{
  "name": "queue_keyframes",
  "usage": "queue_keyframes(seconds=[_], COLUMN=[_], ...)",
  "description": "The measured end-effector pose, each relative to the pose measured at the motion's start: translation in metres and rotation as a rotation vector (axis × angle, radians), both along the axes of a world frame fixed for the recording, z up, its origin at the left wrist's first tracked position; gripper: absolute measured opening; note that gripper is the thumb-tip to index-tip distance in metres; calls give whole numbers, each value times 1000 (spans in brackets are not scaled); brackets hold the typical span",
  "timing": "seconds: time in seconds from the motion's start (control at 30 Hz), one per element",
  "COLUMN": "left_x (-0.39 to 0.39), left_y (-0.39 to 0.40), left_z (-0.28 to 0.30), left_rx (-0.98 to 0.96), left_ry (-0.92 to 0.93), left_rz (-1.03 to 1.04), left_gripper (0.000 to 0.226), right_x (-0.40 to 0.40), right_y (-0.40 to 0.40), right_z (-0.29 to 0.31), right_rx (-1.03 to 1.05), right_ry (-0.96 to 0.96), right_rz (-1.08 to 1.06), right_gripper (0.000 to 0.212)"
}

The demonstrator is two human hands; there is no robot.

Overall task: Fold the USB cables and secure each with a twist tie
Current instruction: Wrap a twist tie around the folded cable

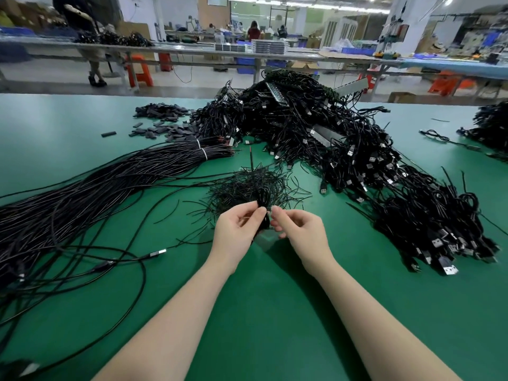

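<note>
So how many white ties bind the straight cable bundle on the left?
2: one white tie on the upper strand of the bundle, the other just below it, both near its far end. More may be hidden.

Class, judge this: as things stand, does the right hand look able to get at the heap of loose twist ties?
Probably yes. The twist ties lie uncovered on the green table just beyond the right hand, nothing between; but its fingers, like the left hand, are busy at the folded cable.
</note>
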State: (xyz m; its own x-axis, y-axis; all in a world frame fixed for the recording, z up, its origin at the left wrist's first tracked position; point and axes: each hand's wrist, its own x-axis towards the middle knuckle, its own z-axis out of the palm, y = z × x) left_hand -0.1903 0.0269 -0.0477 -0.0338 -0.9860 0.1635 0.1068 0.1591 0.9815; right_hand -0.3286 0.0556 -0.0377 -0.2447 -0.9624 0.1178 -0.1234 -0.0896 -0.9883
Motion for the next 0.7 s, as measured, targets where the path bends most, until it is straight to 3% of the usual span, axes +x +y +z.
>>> queue_keyframes(seconds=[0.17,0.33,0.47,0.53,0.7], left_x=[-1,0,1,0,0], left_y=[0,-1,-4,-6,-7], left_z=[-1,-2,-7,-9,-6], left_rx=[-62,-159,-128,-68,62], left_ry=[-3,-26,-56,-73,-13], left_rz=[-113,-179,-177,-131,-78], left_gripper=[42,38,30,21,20], right_x=[-7,-11,-10,-7,3], right_y=[-6,-7,-5,-5,-6], right_z=[-1,-1,-7,-9,-13], right_rx=[50,49,-30,-64,-268], right_ry=[-203,-194,-175,-102,319], right_rz=[97,193,159,94,-71], right_gripper=[19,34,9,8,19])
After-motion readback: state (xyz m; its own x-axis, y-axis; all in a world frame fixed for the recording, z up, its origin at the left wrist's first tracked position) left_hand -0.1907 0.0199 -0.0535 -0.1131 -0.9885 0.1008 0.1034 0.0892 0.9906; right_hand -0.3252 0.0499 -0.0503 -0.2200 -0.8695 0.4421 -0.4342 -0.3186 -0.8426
